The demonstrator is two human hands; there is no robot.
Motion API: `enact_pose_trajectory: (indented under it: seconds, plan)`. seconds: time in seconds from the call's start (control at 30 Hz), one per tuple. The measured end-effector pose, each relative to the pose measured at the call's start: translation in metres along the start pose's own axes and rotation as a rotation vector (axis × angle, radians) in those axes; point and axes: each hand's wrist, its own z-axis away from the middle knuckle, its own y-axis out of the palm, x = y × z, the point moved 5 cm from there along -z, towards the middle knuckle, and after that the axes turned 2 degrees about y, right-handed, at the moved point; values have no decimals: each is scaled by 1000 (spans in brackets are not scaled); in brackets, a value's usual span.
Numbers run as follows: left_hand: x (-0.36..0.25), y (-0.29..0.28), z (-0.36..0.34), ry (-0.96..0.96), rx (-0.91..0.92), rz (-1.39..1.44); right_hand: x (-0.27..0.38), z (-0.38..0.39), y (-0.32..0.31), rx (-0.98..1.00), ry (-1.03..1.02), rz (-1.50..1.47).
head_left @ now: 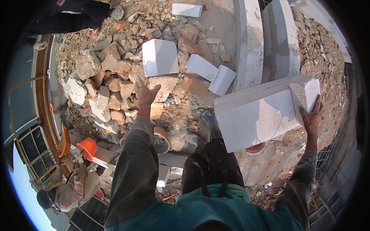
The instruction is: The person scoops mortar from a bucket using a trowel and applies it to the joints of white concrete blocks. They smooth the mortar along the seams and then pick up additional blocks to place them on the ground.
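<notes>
My left hand (145, 94) reaches forward with its fingers spread and holds nothing. Just beyond it, a white building block (160, 59) lies on the rubble. Out to the right, my right hand (312, 115) grips the outer end of a pale end block (302, 94), thumb on the near side and fingers around the edge. This piece sits against the right end of a long row of white blocks (254, 121) in front of my legs. Whether the end block is fixed to the row, I cannot tell.
Broken stones (111, 86) are heaped at the left. Smaller white blocks (202, 67) lie ahead, beside two long concrete members (249, 42). A mortar bucket (161, 140) stands by my left arm. At lower left a co-worker (75, 188) is near an orange bucket (88, 148); another person's legs (73, 19) show at upper left.
</notes>
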Motion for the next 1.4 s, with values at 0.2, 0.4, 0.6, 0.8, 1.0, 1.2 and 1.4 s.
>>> enact_pose_trajectory:
  seconds: [0.2,0.4,0.6,0.8,1.0,1.2,1.4]
  plan:
    - [-12,44,-133,21,-12,-27,1,4,13,-142,-91,142]
    - [-7,55,-141,-45,-57,123,3,5,7,-164,-113,257]
    - [17,28,4,-459,240,1260,54,48,-36,-309,-308,-254]
    - [-14,-47,197,-441,438,1673,170,158,16,390,14,-1188]
    - [-39,-71,259,-291,745,1459,233,213,5,506,29,-1607]
    - [-172,-41,217,288,1095,930,165,244,-10,197,601,-1862]
    - [-340,0,190,733,940,283,120,264,34,142,630,-2086]
